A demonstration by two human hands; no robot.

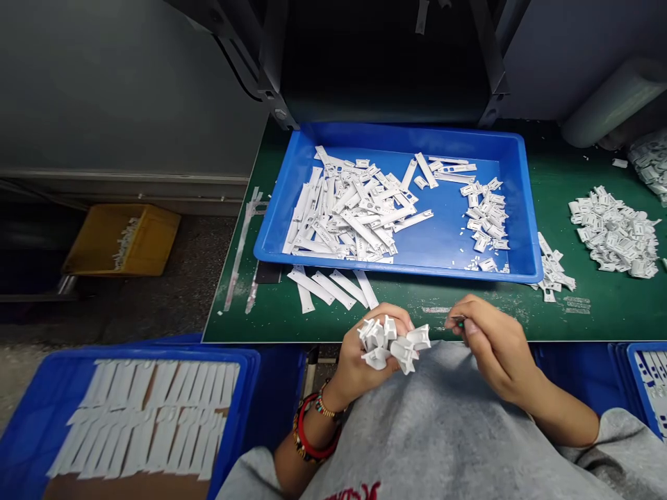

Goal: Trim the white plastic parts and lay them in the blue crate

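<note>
My left hand (354, 368) is closed around a bunch of small white plastic clips (401, 351), whose ends stick out past the fingers. Just to the right, my right hand (497, 347) is closed in a pinch on something small and dark; a bit of green shows beside the thumb, but its kind is hidden. The two hands are apart, in front of the table edge. Beyond them lies a blue tray (396, 271) with a heap of long white plastic strips (349, 208) on its left and small white clips (487, 215) on its right.
Several strips (333, 288) lie before the tray on the green table (406, 312). Another clip pile (618, 229) sits to the right. A blue crate (244, 389) at lower left holds rows of strips. A yellow bin (156, 236) stands at left; a dark conveyor (385, 69) rises behind.
</note>
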